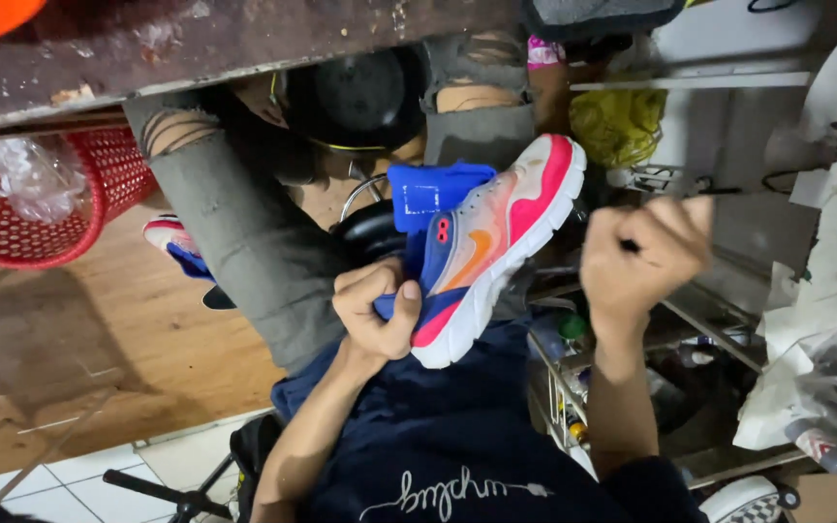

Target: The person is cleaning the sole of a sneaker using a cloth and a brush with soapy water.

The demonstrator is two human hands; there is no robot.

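A sneaker (496, 242) in pink, orange and blue, with a white sole and a blue tongue, is held up over my lap, toe pointing up and to the right. My left hand (375, 312) grips its blue heel, thumb on the side. My right hand (643, 254) is up to the right of the shoe, apart from it. It is closed in a fist and blurred. A small dark thing (629, 245) shows between its fingers; I cannot tell what it is. My legs in ripped grey jeans (244, 242) lie beyond the shoe.
A red perforated basket (99, 184) with clear plastic in it stands at the left on the wooden floor (99, 339). A second sneaker (174, 244) lies by my leg. A metal rack (564, 387), a yellow bag (620, 121) and white plastic bags (825, 320) crowd the right.
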